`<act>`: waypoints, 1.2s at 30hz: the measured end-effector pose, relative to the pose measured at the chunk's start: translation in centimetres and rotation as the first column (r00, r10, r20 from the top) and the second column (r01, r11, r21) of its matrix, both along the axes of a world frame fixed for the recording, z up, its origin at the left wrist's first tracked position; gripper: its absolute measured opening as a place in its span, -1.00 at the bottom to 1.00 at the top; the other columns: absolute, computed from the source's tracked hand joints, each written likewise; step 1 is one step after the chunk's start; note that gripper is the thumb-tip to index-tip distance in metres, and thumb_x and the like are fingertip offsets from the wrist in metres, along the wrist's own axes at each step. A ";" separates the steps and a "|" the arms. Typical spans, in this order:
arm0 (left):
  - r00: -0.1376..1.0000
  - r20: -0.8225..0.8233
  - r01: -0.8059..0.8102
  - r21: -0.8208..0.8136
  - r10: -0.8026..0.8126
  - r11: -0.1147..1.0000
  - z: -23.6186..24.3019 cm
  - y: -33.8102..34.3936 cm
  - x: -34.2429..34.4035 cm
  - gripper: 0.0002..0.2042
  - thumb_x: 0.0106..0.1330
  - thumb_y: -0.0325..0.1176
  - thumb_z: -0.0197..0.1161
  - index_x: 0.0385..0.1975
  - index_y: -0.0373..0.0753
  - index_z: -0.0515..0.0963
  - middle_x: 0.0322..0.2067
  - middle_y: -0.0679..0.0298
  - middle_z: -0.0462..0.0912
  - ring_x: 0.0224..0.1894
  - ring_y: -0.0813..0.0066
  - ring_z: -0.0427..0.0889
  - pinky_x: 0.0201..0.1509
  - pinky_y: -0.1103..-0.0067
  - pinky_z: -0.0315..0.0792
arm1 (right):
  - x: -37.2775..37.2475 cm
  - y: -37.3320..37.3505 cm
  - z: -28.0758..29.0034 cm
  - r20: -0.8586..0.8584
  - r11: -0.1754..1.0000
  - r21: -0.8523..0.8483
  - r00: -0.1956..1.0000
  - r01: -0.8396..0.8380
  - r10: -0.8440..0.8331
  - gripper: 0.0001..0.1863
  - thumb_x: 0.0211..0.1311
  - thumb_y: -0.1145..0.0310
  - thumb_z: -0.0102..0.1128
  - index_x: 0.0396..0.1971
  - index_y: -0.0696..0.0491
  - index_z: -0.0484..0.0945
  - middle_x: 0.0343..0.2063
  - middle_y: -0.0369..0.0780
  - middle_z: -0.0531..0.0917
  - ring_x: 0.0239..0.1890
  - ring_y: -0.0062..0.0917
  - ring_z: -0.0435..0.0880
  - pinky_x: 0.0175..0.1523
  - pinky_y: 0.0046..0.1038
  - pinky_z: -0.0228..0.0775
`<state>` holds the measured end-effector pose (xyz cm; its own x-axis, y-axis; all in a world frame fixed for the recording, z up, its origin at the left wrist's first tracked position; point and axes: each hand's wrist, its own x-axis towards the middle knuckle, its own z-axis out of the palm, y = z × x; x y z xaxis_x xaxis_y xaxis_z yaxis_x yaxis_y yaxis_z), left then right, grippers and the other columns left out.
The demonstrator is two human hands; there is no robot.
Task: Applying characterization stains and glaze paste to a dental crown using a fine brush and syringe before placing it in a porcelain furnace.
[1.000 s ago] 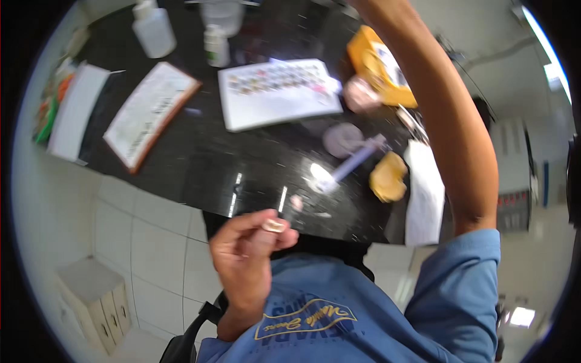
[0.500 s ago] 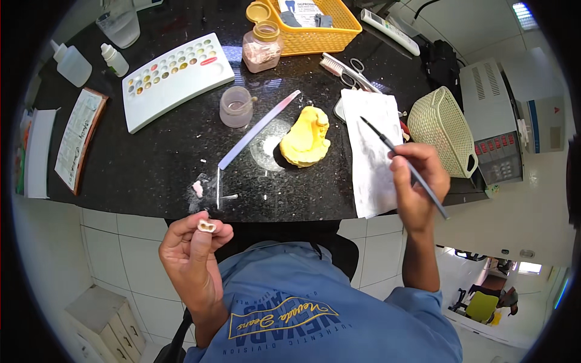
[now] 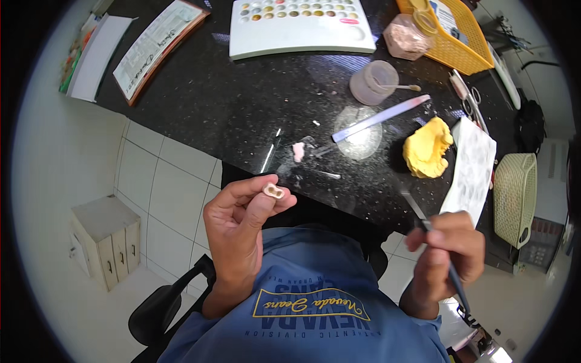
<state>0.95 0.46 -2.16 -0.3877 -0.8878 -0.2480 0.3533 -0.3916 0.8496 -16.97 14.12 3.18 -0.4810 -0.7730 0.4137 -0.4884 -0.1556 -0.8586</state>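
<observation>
My left hand (image 3: pixel 242 233) pinches a small white dental piece with tan hollows (image 3: pixel 273 192) between thumb and fingertips, just beyond the counter's front edge. My right hand (image 3: pixel 446 257) grips a slim dark brush-like tool (image 3: pixel 423 221), its tip blurred, pointing forward toward the counter. A yellow dental cast (image 3: pixel 426 145) sits beyond it, beside a white paper sheet (image 3: pixel 469 163). A pale blue plastic strip (image 3: pixel 378 119) lies near a small cup (image 3: pixel 372 85) with a stick across its rim. A pink lump (image 3: pixel 298 151) lies among scraps near the front edge.
A white shade palette (image 3: pixel 299 39) stands at the back of the dark counter (image 3: pixel 212 91), with a pink powder jar (image 3: pixel 405 37) and yellow basket (image 3: pixel 463 57). A written board (image 3: pixel 145 57) is at left. A cream basket (image 3: pixel 513 199) and scissors (image 3: pixel 472 103) are at right.
My right hand came down from a high reach to hold the dark tool, then moved lower toward my body. My left hand keeps its pinch. The view has shifted.
</observation>
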 end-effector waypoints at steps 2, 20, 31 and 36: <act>0.999 -0.052 0.003 0.023 -0.002 1.000 -0.2 -0.2 0.0 -0.85 0.26 -0.61 0.14 -0.20 -0.49 0.53 -0.37 0.04 0.65 -0.30 0.35 0.69 -0.08 0.47 0.61 | 1.8 -2.2 -1.0 0.119 0.999 0.027 0.992 0.040 -0.043 -0.81 -0.04 0.62 0.24 -0.36 0.27 0.51 -0.50 -0.06 0.64 -0.50 -0.47 0.63 -0.41 -0.59 0.46; 0.994 -0.028 0.106 0.023 -0.106 0.994 -0.5 -0.7 0.5 -0.80 0.20 -0.69 0.18 -0.18 -0.55 0.53 -0.35 0.01 0.63 -0.23 0.35 0.67 -0.06 0.55 0.56 | 2.1 -5.8 -2.6 0.033 0.983 0.180 0.999 -0.031 0.025 -0.80 -0.14 0.62 0.30 -0.47 0.23 0.47 -0.59 -0.04 0.62 -0.62 -0.54 0.64 -0.56 -0.63 0.45; 0.997 -0.031 0.076 -0.013 -0.076 0.997 -0.5 -0.2 0.2 -0.81 0.18 -0.67 0.20 -0.19 -0.55 0.53 -0.35 -0.01 0.62 -0.24 0.30 0.68 -0.07 0.47 0.58 | 1.8 -5.2 -2.7 0.055 0.985 0.170 0.998 -0.020 0.011 -0.80 -0.12 0.60 0.31 -0.46 0.23 0.46 -0.58 -0.04 0.62 -0.62 -0.55 0.64 -0.56 -0.64 0.45; 0.998 -0.034 0.043 -0.026 -0.044 0.999 -0.4 -0.1 0.0 -0.82 0.19 -0.68 0.19 -0.20 -0.53 0.53 -0.35 -0.02 0.62 -0.25 0.29 0.68 -0.09 0.46 0.60 | 1.7 -5.1 -3.0 0.056 0.989 0.146 0.998 0.009 -0.018 -0.79 -0.13 0.60 0.32 -0.46 0.22 0.46 -0.58 -0.05 0.62 -0.63 -0.56 0.63 -0.56 -0.65 0.44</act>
